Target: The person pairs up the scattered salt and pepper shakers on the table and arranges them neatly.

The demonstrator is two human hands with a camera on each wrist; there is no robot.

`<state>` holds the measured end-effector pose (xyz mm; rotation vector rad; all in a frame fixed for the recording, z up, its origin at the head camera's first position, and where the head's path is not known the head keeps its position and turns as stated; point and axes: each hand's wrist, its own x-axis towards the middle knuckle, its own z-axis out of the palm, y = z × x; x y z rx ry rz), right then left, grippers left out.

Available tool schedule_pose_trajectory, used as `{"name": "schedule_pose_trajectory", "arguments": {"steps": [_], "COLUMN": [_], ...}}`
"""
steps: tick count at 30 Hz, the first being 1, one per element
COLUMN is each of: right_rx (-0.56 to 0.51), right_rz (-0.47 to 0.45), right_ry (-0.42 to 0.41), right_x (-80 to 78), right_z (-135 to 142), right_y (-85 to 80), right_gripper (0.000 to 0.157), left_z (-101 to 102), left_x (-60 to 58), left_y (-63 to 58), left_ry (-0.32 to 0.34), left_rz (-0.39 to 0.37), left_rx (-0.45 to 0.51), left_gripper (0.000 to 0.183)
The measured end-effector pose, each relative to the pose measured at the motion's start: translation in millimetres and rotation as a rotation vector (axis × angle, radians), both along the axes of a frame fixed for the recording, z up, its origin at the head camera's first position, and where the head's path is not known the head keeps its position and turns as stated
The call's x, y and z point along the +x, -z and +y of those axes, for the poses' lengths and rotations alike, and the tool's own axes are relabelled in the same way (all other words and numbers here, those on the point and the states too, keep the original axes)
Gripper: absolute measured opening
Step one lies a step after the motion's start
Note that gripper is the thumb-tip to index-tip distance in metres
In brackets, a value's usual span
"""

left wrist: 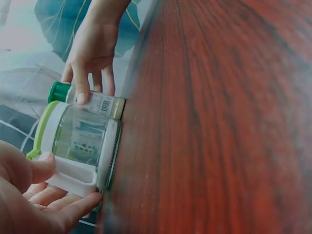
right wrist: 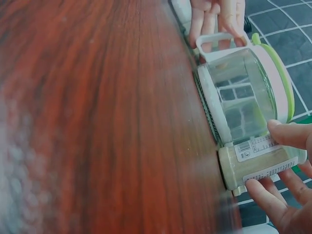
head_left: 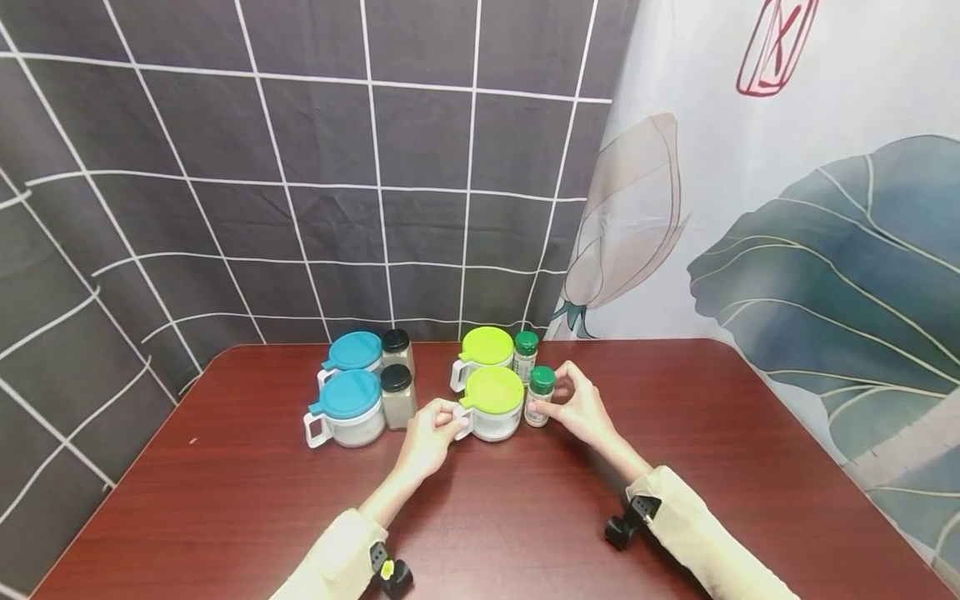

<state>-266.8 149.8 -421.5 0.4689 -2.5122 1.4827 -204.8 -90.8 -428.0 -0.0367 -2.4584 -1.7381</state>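
Note:
My left hand is at the white handle of the front clear seasoning jar, which has a lime-green lid. Thumb and fingers pinch that handle from both sides. Against the jar's right side stands a small spice bottle with a green cap. My right hand grips this bottle, thumb on the near side and fingers round the outer side. The bottle's label faces partly toward the jar. Both jar and bottle stand upright on the table.
Behind stand another lime-lidded jar and green-capped bottle. To the left are two blue-lidded jars beside two black-capped square bottles. A dark checked cloth hangs behind the red-brown table.

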Motion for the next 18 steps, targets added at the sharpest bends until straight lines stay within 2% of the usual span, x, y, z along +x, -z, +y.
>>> {"name": "schedule_pose_trajectory", "arguments": {"steps": [5,7,14,18], "right_rx": [-0.007,-0.002,-0.035,-0.033], "right_rz": [0.002,0.004,-0.019,-0.025], "right_ry": [-0.018,-0.023,-0.027,-0.027], "right_x": [14.7,16.8,-0.3,-2.8], "right_z": [-6,-6,0,2], "right_y": [-20.9,-24.4,-0.8,4.0], "right_gripper": [0.039,0.039,0.043,0.044], "left_z": [1,1,1,1], "left_x": [-0.8,-1.4,-2.0,-2.0], "left_y": [1.8,2.3,1.8,1.5], "left_ry": [0.020,0.024,0.036,0.043], "left_rz": [-0.008,-0.009,-0.012,-0.022], "left_rx": [0.013,0.016,0.016,0.025], "left_gripper": [0.015,0.017,0.019,0.019]}}
